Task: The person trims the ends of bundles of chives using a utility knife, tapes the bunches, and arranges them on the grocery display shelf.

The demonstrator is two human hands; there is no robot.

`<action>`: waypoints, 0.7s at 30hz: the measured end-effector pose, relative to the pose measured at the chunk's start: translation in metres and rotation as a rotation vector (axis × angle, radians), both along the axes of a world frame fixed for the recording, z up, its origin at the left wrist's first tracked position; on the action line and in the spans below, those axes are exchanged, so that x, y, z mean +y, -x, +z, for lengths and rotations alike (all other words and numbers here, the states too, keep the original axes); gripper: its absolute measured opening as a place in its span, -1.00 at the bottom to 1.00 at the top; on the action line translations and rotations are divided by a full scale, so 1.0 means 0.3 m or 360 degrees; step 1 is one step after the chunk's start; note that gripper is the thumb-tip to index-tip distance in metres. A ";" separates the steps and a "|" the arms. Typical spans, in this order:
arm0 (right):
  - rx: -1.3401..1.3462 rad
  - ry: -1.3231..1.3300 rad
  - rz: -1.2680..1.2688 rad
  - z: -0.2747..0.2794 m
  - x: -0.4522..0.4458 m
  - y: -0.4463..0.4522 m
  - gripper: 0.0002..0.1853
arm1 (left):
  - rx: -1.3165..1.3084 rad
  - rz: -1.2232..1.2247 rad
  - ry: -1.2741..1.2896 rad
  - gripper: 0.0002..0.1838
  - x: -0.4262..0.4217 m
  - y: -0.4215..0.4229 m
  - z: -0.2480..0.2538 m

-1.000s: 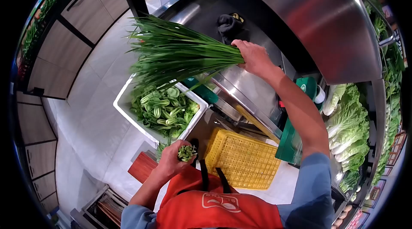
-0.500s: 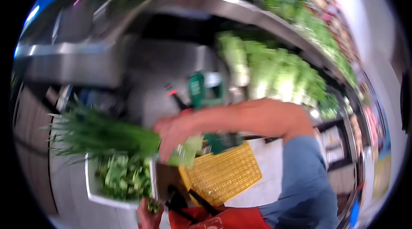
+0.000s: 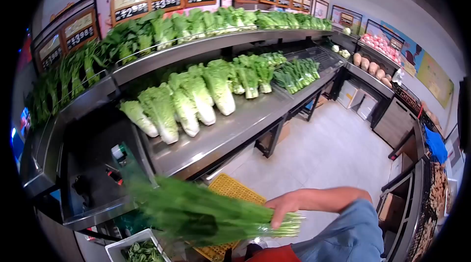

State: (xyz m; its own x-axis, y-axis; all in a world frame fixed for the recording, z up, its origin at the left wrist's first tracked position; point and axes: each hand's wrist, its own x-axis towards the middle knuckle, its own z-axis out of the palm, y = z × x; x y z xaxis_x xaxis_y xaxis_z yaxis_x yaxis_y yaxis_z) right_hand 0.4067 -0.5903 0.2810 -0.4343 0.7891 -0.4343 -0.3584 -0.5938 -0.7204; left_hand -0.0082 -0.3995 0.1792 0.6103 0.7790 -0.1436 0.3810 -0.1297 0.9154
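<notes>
My right hand (image 3: 285, 208) is closed around the pale stem ends of a bunch of long, narrow-leaved greens (image 3: 206, 213). The bunch lies across the lower middle of the head view, leaves pointing left and blurred by motion. Beneath it is a yellow plastic basket (image 3: 235, 188), partly covered by the leaves. A white crate (image 3: 115, 249) holding loose leafy greens (image 3: 142, 253) stands at the lower left. My left hand is out of view.
Napa cabbages (image 3: 164, 114) and bundled greens (image 3: 297, 75) lie on the metal shelf (image 3: 235, 122). Leafy vegetables (image 3: 196, 24) line the upper tier. A black bin (image 3: 93, 154) with a tape roll (image 3: 117, 152) stands left. Tiled floor (image 3: 314, 149) stretches right towards more produce stands.
The view has swung up and right towards the shelves. My right hand has carried the greens away from above the white crate. My left hand has left the view.
</notes>
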 end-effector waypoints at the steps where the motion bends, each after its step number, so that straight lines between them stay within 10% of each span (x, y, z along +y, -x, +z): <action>1: 0.0049 0.0031 -0.0184 -0.012 -0.140 -0.033 -0.19 | 0.0039 -0.0202 -0.0152 -0.61 -0.022 -0.039 -0.007; 2: 0.0098 0.0057 -0.0365 -0.029 -0.268 -0.056 -0.21 | 0.0465 -0.0132 0.0175 -0.51 -0.070 -0.125 0.109; 11: 0.0484 0.0197 -0.1866 -0.227 -0.704 0.054 -0.43 | -0.0296 -0.1421 -0.0767 -0.63 -0.277 -0.619 0.230; 21: 0.1093 -0.0018 -0.1735 -0.399 -0.735 0.134 -0.30 | -0.0825 -0.1886 -0.1632 -0.77 -0.590 -1.022 0.265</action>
State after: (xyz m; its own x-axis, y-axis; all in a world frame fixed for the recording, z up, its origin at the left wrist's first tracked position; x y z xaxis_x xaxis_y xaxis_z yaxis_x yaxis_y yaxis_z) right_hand 0.3666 -0.8109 0.1613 0.3029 0.8779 -0.3708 -0.9493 0.2435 -0.1990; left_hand 0.2984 -0.5764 0.2588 0.7131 -0.4906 0.5007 -0.6646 -0.7004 0.2603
